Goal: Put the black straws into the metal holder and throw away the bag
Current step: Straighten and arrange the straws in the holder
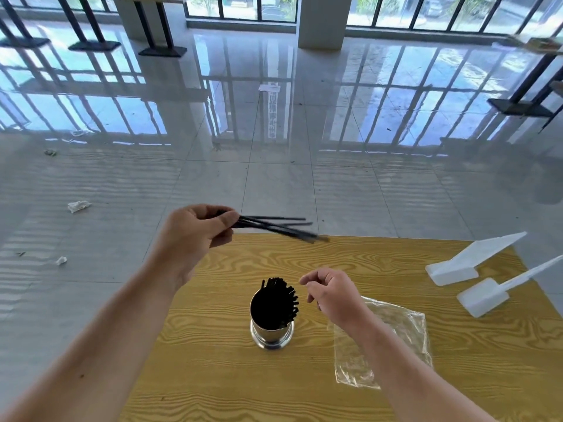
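While left hand pinches 4 black straws, right hand hangs relaxed, empty, beside 1 holder.

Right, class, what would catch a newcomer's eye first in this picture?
The left hand, raised near the far edge of the wooden table, pinches a fan of black straws. Below it, mid-table, stands the metal holder, packed with bundled straws, and a clear bag lies flat to its right.

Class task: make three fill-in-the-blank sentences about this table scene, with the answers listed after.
1. The left hand pinches several black ___.
2. The right hand holds ___.
3. The bag lies to the ___ of the holder.
Answers: straws; nothing; right.
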Tool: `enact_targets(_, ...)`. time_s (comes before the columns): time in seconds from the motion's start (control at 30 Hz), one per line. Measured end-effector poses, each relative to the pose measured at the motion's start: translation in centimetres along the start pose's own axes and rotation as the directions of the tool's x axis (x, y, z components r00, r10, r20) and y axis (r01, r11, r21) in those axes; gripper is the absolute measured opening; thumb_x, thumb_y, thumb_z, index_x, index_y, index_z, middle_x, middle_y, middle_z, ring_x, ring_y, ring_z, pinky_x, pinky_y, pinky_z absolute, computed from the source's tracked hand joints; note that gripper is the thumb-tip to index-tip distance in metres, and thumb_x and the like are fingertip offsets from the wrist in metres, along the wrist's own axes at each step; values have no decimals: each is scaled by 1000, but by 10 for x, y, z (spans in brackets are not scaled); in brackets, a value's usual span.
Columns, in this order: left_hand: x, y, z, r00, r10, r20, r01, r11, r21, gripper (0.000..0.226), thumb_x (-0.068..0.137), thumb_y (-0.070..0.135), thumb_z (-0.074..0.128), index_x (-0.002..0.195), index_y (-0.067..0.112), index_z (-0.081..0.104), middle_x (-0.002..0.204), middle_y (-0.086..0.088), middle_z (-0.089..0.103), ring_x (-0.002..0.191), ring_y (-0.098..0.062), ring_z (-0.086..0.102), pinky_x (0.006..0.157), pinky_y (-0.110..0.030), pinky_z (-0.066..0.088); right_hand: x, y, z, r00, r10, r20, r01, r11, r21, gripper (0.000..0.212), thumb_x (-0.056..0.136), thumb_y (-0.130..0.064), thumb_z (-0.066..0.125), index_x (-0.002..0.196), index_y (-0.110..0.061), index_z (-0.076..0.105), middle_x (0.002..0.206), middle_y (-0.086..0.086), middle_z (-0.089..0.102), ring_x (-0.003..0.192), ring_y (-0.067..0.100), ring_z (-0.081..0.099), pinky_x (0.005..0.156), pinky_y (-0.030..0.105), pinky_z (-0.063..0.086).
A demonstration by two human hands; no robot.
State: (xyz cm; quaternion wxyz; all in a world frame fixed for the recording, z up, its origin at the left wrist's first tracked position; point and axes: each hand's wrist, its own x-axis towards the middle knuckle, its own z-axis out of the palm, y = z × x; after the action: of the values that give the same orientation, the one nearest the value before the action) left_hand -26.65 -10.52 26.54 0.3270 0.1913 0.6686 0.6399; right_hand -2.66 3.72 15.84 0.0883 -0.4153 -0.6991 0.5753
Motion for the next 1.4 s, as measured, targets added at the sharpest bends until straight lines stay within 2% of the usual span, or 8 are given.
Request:
enact_targets(0.07, 2, -10, 2, 991, -130, -13, 124, 969, -212, 13, 64, 23, 87, 76, 17, 86, 74, -3, 77, 63, -9, 72, 62, -20, 61, -3, -8, 2, 985, -11, 170, -11, 992, 127, 22, 95, -19, 69, 116, -22, 75, 77, 1, 76, 59, 15, 53, 52, 29, 45)
enact_targets(0.17, 2, -29, 10, 968, -245, 42, 248, 937, -244, 16, 62, 19, 88, 76, 11, 85, 72, -4, 75, 59, -10, 71, 58, -21, 60, -5, -31, 5, 926, -63, 371, -90, 920, 382, 67, 84, -44, 84, 140, -22, 55, 93, 6, 75, 64, 15, 60, 54, 27, 50)
enact_targets(0.33, -10, -59, 26, 891, -416, 181, 452, 848, -277, 31, 67, 12, 85, 96, 2, 78, 79, -9, 74, 63, -12, 71, 58, -23, 62, -1, -62, -5, 967, -65, 247, -133, 697, 705, 52, 88, -52, 81, 126, -20, 67, 83, 9, 70, 60, 18, 60, 52, 29, 50)
enact_targets(0.57, -26, -98, 37, 821, -530, 211, 561, 818, -129, 21, 83, 4, 81, 103, 0, 75, 89, -14, 79, 77, -17, 75, 71, -28, 65, -1, -55, -14, 992, -127, 9, 122, 969, 215, 34, 106, -23, 57, 87, -11, 82, 68, 13, 74, 57, 25, 66, 51, 34, 57)
enact_targets(0.87, -27, -123, 21, 965, -261, 22, 206, 808, 553, 7, 93, 24, 74, 87, 20, 76, 76, -2, 78, 61, -11, 71, 57, -27, 61, -3, -27, 13, 972, -212, 101, 231, 939, -254, 31, 100, -43, 61, 84, -19, 73, 74, 8, 72, 58, 15, 62, 61, 48, 55)
enact_targets(1.0, -32, -127, 25, 956, -274, 105, 129, 712, 690, 16, 92, 37, 72, 82, 25, 74, 75, 3, 79, 67, -18, 75, 60, -35, 65, -1, -8, 24, 983, -65, 174, 118, 941, -317, 36, 87, -63, 71, 117, -42, 70, 82, -13, 72, 67, -4, 65, 52, 10, 44)
enact_targets(1.2, -48, -138, 47, 930, -263, 256, -86, 521, 849, 26, 79, 58, 75, 98, 40, 72, 87, 23, 73, 76, 6, 66, 63, -18, 53, -2, 18, 5, 999, 15, -38, -22, 982, -187, 20, 100, -39, 61, 89, -26, 71, 76, 6, 76, 60, 15, 63, 63, 50, 62)
enact_targets(1.4, -54, -150, 78, 933, -127, 337, -267, 384, 884, 55, 82, 65, 71, 126, 35, 60, 119, 15, 66, 102, -13, 67, 75, -28, 51, -1, 44, 24, 937, 286, 202, -244, 947, -208, 22, 95, -19, 54, 98, -23, 76, 97, 5, 82, 84, 26, 78, 77, 50, 65)
